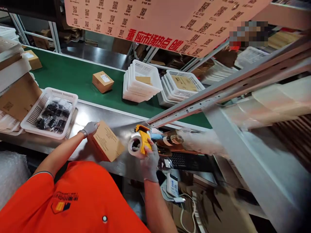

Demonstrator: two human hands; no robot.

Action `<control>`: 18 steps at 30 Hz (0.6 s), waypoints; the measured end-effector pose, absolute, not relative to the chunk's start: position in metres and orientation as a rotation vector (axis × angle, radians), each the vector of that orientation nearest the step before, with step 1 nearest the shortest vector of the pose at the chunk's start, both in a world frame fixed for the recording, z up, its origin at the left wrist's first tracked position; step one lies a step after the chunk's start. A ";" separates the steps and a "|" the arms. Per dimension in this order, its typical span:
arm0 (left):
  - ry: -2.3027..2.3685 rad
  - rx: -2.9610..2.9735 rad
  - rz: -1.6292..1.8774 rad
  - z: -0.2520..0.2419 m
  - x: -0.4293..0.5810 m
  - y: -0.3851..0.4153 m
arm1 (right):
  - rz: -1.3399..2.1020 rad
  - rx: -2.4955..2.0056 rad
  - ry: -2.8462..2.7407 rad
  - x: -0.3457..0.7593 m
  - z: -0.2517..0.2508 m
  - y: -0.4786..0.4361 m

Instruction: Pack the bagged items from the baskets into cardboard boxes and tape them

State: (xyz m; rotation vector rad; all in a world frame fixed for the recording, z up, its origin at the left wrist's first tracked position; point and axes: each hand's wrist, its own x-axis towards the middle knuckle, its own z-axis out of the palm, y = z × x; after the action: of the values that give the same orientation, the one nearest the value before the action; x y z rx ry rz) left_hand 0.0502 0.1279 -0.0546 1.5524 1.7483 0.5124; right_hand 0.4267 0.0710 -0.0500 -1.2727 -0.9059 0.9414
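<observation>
1. Your right grip (pixel 150 157) is wrapping snugly around a tape dispenser (pixel 145 144).
2. Your left grip (pixel 91 128) is touching the carton's (pixel 107 140) far-left corner, probably steadying it; its closure I cannot tell.
3. The carton is lying toward the bench's (pixel 85 116) near edge, presumably for easy reach.

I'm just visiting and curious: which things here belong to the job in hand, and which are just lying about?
In use:
brown printed cardboard box, touched by the left hand
yellow tape dispenser, held in the right hand

Seemingly just nearby:
white plastic basket of bagged black items
black keyboard
</observation>
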 end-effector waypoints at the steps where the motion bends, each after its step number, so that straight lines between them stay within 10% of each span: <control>1: 1.755 1.551 0.511 -0.054 0.052 0.127 | 0.975 -1.228 -0.891 0.414 -0.037 0.068; 18: 1.894 1.380 0.918 -0.020 0.071 0.108 | 1.193 -1.259 -1.204 0.327 -0.061 0.059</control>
State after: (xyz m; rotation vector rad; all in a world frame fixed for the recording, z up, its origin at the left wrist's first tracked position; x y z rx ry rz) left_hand 0.0710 0.1083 -0.0200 1.3798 1.8942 0.9176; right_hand 0.3268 0.0590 -0.0613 -1.2590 -1.2038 1.1931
